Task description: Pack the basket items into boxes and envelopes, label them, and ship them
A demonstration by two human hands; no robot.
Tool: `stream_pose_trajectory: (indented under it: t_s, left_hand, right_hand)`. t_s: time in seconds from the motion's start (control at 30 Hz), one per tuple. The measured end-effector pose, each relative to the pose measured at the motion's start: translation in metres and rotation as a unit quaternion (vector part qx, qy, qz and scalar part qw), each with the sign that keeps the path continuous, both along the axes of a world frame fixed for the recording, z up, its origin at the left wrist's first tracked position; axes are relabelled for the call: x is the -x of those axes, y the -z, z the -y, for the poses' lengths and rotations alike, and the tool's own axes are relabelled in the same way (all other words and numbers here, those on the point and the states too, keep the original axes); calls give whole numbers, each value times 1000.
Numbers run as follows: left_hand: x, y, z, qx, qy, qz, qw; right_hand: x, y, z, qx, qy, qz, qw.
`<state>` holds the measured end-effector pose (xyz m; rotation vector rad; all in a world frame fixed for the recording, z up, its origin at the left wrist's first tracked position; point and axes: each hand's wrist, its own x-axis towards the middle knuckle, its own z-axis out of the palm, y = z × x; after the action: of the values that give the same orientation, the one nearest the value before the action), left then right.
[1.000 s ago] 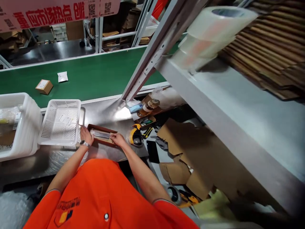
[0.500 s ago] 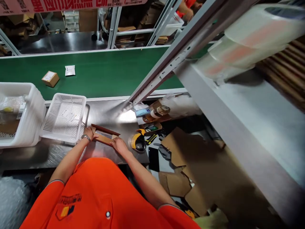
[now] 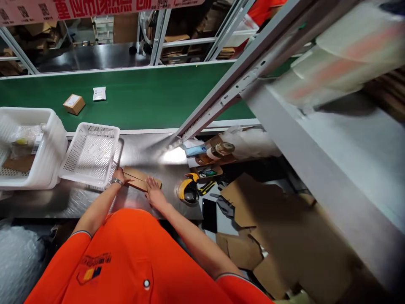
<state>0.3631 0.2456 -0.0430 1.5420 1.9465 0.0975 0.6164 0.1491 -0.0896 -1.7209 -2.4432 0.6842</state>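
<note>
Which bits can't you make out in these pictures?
Head view:
Inside of the long brown cardboard box: hidden by its folded flaps.
Print on the white paper label in the white perforated plastic basket: too small.
Red-lettered pink banner: cut off by top edge.
Stacked translucent tape rolls: blurred, cut by right edge.
</note>
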Motion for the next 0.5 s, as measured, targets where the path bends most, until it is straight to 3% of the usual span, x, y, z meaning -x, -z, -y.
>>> stream_pose_trajectory:
  t_s: [0.13, 0.3, 0.37, 0.5]
  left_hand:
    - [6, 3, -5, 10, -25, 19, 999]
    - [6, 3, -6, 13, -52, 23, 998]
    - [5, 2, -4, 12, -57, 23, 998]
    - [6, 5, 2, 18, -46, 23, 999]
  right_hand:
    - [3, 12, 9, -21, 13, -19, 1000]
    - [-5, 11, 5, -44, 26, -99, 994]
    - [-26, 7, 9, -81, 90, -127, 985]
    - [-85, -5, 26, -144, 340, -57, 928]
